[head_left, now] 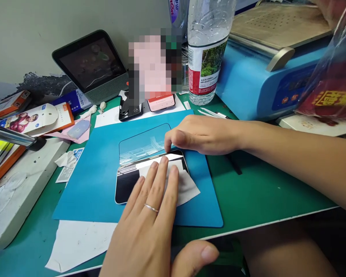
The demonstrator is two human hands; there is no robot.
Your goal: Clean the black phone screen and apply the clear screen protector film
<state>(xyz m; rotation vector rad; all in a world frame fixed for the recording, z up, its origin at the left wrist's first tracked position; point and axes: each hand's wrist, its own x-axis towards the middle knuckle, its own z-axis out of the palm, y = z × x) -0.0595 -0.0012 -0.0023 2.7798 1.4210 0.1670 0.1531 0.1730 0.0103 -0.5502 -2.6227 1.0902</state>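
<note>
A phone [127, 187] with a dark, glossy face lies on the blue mat [83, 184]. My left hand [152, 215], a ring on one finger, lies flat over it with fingers stretched out. Under those fingers a white wipe or paper [187, 188] covers part of the phone and hangs past its right edge. Just beyond the phone is a clear, thin sheet with rounded corners [144, 142], like a screen protector. My right hand [196, 134] is curled by the phone's far edge and the sheet's right end; whatever its fingers pinch is hidden.
Behind the mat stand a tablet-like display [89, 61], another phone [161, 103] and a water bottle [207, 57]. A blue machine with a metal plate [248, 73] is at the back right. Boxes [31, 123] and a white block [23, 192] crowd the left.
</note>
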